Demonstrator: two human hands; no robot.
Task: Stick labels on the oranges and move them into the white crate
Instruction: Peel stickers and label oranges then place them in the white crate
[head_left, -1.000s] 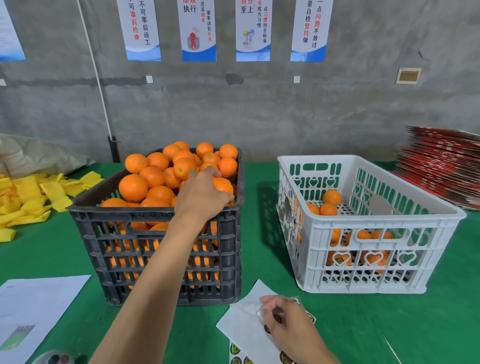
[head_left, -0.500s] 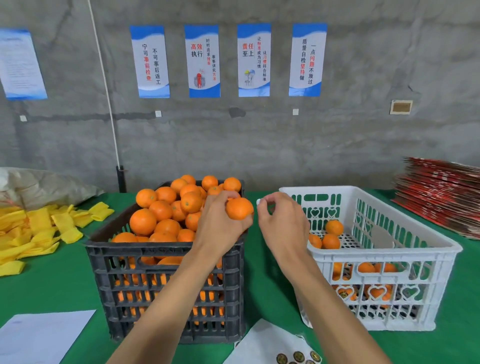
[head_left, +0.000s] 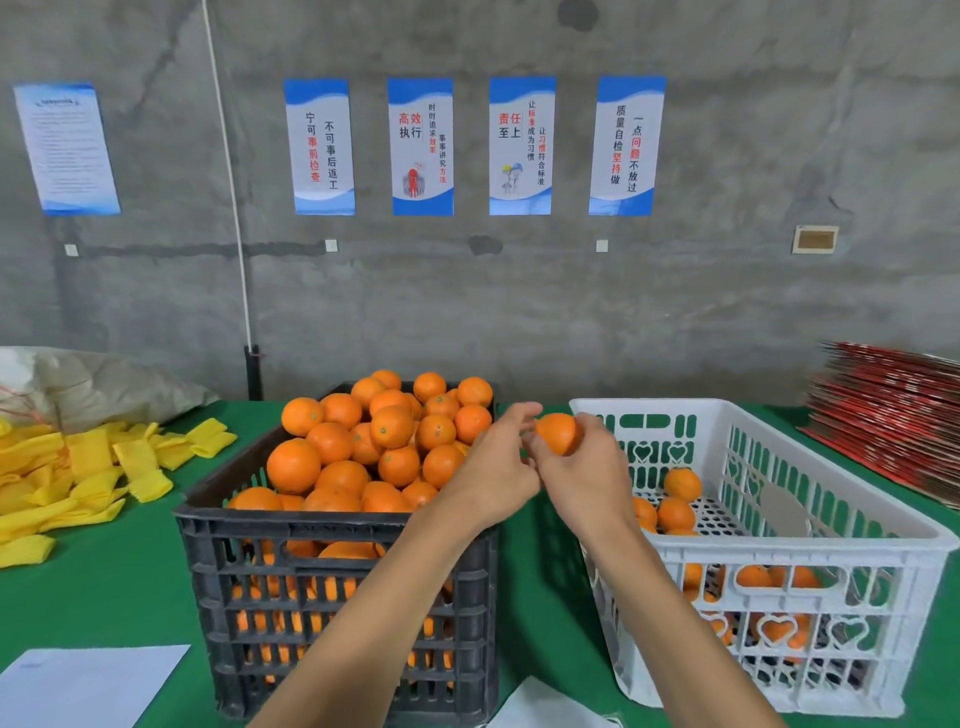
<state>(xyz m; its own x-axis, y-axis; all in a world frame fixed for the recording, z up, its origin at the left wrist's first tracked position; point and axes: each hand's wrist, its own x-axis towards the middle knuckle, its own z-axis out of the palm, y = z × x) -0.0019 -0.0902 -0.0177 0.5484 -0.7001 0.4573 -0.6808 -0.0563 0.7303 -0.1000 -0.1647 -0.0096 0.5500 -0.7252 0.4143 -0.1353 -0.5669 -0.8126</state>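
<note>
Four blue-and-white posters hang on the wall at 12 o'clock. The second poster (head_left: 421, 146) says 高效执行. The third poster (head_left: 521, 145) says 责任至上. A fifth sheet (head_left: 66, 148) at 10 o'clock has print too small to read.

Both hands raised between black crate (head_left: 337, 597) and white crate (head_left: 779, 561); right hand (head_left: 587, 475) gripping orange (head_left: 557, 433), left hand (head_left: 498, 470) touching it.

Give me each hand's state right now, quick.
Left hand: fingertips at the orange; whether it grips cannot be told.
Right hand: fingers curled round that orange, holding it between the two crates.
</note>
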